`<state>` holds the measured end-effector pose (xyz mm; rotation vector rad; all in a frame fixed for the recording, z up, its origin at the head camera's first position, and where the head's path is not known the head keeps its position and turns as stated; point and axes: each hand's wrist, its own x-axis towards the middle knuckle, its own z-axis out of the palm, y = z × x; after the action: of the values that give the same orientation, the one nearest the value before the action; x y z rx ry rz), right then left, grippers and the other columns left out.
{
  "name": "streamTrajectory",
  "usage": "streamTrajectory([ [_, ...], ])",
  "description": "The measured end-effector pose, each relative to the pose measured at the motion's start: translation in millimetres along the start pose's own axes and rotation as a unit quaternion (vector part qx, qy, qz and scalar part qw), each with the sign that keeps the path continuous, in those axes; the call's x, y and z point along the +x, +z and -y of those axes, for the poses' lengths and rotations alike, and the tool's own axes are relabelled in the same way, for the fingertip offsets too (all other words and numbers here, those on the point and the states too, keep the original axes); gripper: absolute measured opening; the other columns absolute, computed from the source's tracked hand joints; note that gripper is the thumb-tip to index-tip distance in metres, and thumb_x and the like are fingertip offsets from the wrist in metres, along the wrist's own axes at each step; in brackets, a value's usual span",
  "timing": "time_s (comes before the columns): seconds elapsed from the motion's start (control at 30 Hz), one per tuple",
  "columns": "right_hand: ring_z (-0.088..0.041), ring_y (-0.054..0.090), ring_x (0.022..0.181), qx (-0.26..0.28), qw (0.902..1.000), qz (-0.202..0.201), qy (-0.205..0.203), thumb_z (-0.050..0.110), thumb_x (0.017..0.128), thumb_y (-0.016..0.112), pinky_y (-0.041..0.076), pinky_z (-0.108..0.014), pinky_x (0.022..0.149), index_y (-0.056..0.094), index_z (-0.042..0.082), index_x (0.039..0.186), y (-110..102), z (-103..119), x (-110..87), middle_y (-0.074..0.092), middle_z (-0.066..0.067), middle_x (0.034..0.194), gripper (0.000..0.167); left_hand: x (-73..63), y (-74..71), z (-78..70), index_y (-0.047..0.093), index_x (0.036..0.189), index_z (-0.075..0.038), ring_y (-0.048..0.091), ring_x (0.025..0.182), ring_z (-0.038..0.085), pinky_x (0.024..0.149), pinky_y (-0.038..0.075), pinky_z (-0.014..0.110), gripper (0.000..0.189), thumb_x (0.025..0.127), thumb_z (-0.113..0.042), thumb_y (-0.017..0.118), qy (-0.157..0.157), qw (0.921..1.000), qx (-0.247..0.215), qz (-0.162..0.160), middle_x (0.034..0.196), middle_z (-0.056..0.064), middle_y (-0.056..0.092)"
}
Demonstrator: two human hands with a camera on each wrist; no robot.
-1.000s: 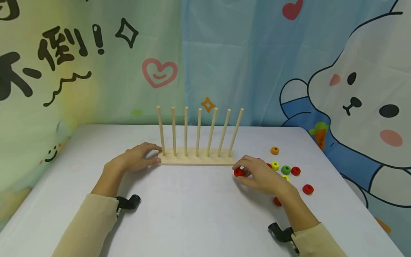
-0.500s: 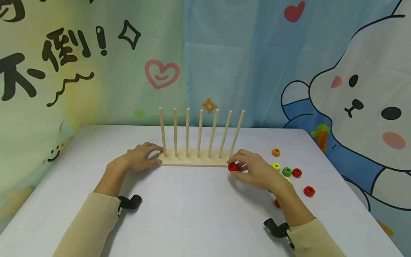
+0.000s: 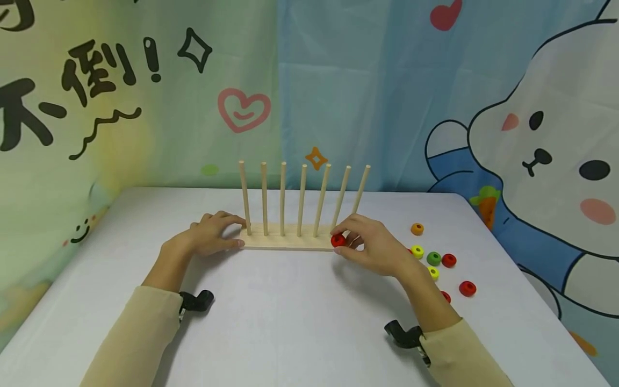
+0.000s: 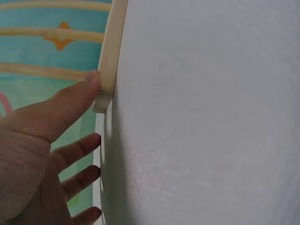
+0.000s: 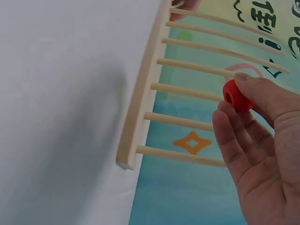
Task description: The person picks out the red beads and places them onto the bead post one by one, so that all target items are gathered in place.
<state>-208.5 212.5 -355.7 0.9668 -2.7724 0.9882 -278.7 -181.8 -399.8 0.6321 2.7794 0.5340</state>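
A wooden peg stand (image 3: 290,242) lies on the table, with a row of several bare upright pegs on a flat base. My left hand (image 3: 208,235) holds the left end of the base. In the left wrist view its thumb (image 4: 70,104) presses on that end, while the lower fingers are spread apart; the index finger is hidden there. My right hand (image 3: 374,244) pinches a red bead (image 3: 338,240) in front of the stand's right end. The right wrist view shows this bead (image 5: 238,97) raised off the table beside the pegs, its hole visible.
Right of my right hand lie loose beads: an orange bead (image 3: 417,229), a green bead (image 3: 433,258), yellow ones and several red ones, including a red bead (image 3: 467,288) nearer the front. Some are partly hidden by my right arm. A printed cloth (image 3: 338,97) hangs behind the table.
My right hand has moved left and upward with the red bead, from beside the stand to in front of its right end. The left hand has stayed at the left end.
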Motion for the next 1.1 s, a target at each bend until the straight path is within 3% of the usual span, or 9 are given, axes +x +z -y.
streamTrajectory([
  [0.23, -0.011, 0.07, 0.091, 0.005, 0.9999, -0.012, -0.004, 0.011, 0.091, 0.078, 0.06, -0.036, 0.085, 0.071, 0.011, 0.119, -2.0, 0.4, 8.1, 0.064, 0.0, 0.114, 0.028, 1.0, 0.3, -0.4, 0.054, 0.146, -0.025, 0.039, 0.135, 0.056, 0.099, 0.031, 0.079, 0.057, 0.097, -0.053, 0.064, 0.0, 1.0, 0.005, 0.0, 0.155, 0.023, 0.042],
  [0.43, -0.014, 0.071, 0.092, 0.036, 0.9992, -0.014, -0.014, 0.005, 0.089, 0.078, 0.06, -0.032, 0.084, 0.071, 0.008, 0.118, 1.8, 2.7, 14.1, 0.063, -0.001, 0.112, 0.03, 0.7, 0.6, 0.2, 0.053, 0.147, -0.024, 0.039, 0.135, 0.056, 0.098, 0.032, 0.079, 0.059, 0.097, -0.054, 0.064, 0.005, 0.9999, 0.002, -0.01, 0.155, 0.023, 0.042],
  [0.77, -0.013, 0.071, 0.089, 0.058, 0.997, -0.029, -0.042, 0.005, 0.09, 0.078, 0.06, -0.035, 0.084, 0.069, 0.011, 0.118, 5.1, 11.1, 25.7, 0.065, 0.0, 0.111, 0.03, -3.8, 10.2, 7.6, 0.051, 0.15, -0.027, 0.033, 0.139, 0.055, 0.102, 0.026, 0.078, 0.062, 0.097, -0.058, 0.061, -0.003, 0.9995, -0.024, -0.022, 0.157, 0.019, 0.039],
  [1.1, -0.015, 0.072, 0.089, 0.075, 0.9929, -0.071, -0.058, 0.005, 0.089, 0.08, 0.06, -0.031, 0.085, 0.067, 0.007, 0.122, 7.5, 20.4, 40.1, 0.066, -0.004, 0.116, 0.035, -5.7, 6.7, 4.6, 0.05, 0.15, -0.027, 0.034, 0.138, 0.056, 0.101, 0.028, 0.078, 0.057, 0.1, -0.052, 0.061, 0.001, 0.9996, -0.021, -0.021, 0.157, 0.019, 0.038],
])
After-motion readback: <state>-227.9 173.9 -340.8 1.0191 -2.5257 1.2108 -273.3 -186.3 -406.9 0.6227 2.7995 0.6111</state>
